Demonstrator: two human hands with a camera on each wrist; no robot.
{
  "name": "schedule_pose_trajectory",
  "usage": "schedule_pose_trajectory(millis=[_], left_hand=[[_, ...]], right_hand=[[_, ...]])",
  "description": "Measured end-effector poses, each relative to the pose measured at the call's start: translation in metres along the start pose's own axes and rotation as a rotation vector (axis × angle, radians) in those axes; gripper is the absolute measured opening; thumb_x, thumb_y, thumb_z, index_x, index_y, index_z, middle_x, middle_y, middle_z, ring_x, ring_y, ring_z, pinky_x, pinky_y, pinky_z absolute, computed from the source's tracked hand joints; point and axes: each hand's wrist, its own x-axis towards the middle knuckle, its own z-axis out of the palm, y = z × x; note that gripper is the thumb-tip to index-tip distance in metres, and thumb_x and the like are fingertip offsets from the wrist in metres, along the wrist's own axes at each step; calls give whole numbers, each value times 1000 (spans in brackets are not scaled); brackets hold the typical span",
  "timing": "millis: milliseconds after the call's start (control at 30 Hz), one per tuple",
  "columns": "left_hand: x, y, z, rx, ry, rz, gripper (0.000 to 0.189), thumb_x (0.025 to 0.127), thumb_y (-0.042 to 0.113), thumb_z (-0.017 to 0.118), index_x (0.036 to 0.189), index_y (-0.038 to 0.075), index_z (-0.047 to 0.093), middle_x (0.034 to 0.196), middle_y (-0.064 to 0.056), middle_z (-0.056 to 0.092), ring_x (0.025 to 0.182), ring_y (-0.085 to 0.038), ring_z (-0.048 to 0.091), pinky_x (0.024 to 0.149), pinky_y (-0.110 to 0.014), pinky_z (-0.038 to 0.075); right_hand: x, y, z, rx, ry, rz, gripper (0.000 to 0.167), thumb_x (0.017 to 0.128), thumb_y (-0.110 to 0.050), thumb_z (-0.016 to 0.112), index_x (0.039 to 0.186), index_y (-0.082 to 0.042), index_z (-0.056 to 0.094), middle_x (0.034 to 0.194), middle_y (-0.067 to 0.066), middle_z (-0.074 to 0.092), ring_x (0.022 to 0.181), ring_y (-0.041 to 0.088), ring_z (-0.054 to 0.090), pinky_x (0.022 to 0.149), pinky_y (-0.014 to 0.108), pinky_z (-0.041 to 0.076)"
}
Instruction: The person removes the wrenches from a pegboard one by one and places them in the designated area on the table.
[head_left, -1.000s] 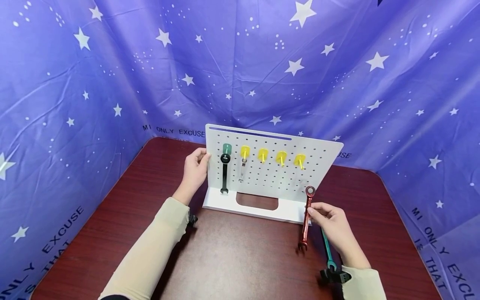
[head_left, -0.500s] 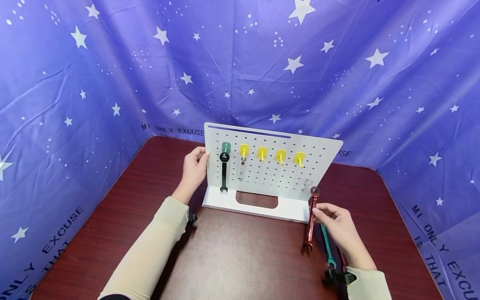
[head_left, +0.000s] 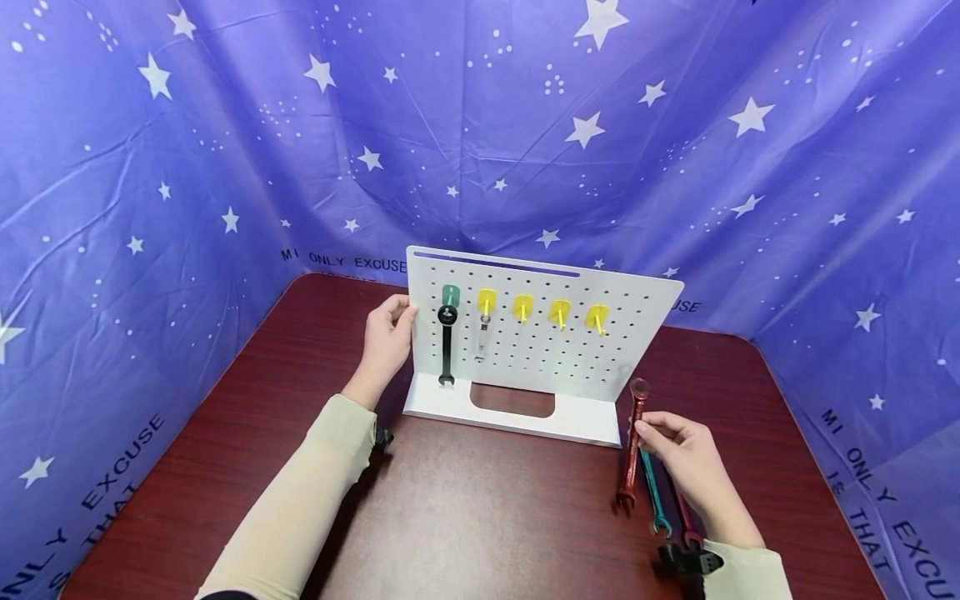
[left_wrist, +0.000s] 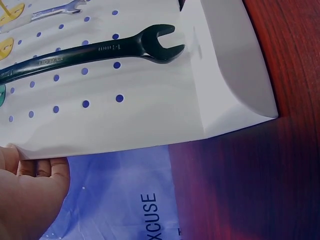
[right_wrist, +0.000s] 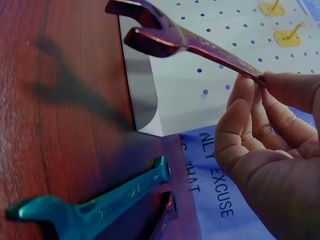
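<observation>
My left hand (head_left: 386, 343) grips the left edge of the white pegboard (head_left: 639, 312), its fingers wrapping behind the edge in the left wrist view. Between thumb and fingers, my right hand (head_left: 688, 454) pinches a red combination wrench (head_left: 632, 454) at mid-handle. That wrench hangs in the air right of the board's base, ring end up, open jaw down. On the green hook (head_left: 450, 293) hangs a black wrench (head_left: 447, 350); a silver wrench (head_left: 483, 337) hangs from the yellow hook beside it. Three more yellow hooks (head_left: 522, 308) are bare.
A teal wrench (right_wrist: 117, 205) and a dark red wrench (right_wrist: 162, 218) lie side by side on the brown table (head_left: 480, 508), below my right hand. Black wrist cameras (head_left: 686, 560) sit at both cuffs. A purple star-printed curtain (head_left: 480, 125) surrounds the table.
My right hand has moved right and slightly toward me with the red wrench, away from the pegboard's base. More of the dark red wrench shows. My left hand stays on the board's edge.
</observation>
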Motion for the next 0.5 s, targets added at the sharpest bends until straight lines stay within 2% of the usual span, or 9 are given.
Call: schedule_pose_trajectory(millis=[133, 367, 500], left_hand=[[0, 0, 0, 4, -4, -2, 11, 101, 0, 60, 101, -8, 68, 88, -20, 70, 68, -38, 55, 57, -23, 42], [0, 0, 0, 22, -3, 3, 10, 101, 0, 60, 101, -7, 68, 88, -18, 70, 62, -16, 48, 54, -23, 40], [0, 0, -1, 19, 0, 5, 10, 101, 0, 60, 101, -7, 68, 87, -19, 70, 61, -18, 48, 54, -23, 39]], right_hand=[[-1, 1, -3, -6, 2, 16, 28, 100, -7, 67, 114, 16, 64, 91, 7, 73, 78, 11, 68, 72, 28, 58], [-4, 5, -9, 2, -15, -1, 29, 101, -8, 66, 112, 18, 64, 92, 8, 74, 79, 12, 69, 73, 30, 58], [-5, 6, -12, -2, -6, 4, 29, 100, -8, 66, 111, 18, 64, 91, 8, 74, 78, 11, 69, 71, 30, 58]])
